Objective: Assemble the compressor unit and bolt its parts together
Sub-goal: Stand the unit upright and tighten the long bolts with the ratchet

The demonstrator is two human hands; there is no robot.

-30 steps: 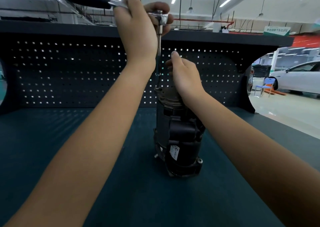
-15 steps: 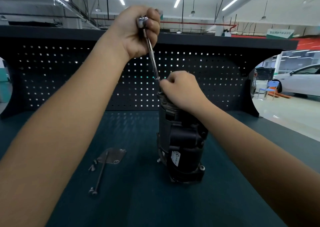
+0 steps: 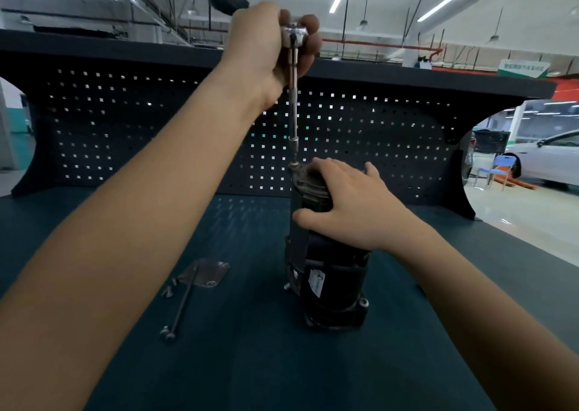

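Compressor unit stands upright on the desk, mid-frame, in front of the pegboard. Right hand clasps its top end: fingers spread and draped over the cap, thumb against the near side, likely to stop the body turning or tipping under torque. Left hand is high above the compressor unit, fingers curled tight round the ratchet head. The long extension shaft drops nearly vertical to the top rim at the compressor unit's left edge, so a bolt is probably being driven there. The long reach suits a through-bolt. Left of the compressor unit on the desk lie a flat plate, a long bolt and small screws, apparently not yet fitted. Hard to tell: the bolt head and socket tip are motion-blurred, so seating is unclear. The ratchet handle is only a dark smear behind the left hand. The right palm hides most of the cap, and the compressor unit's far side is out of sight.
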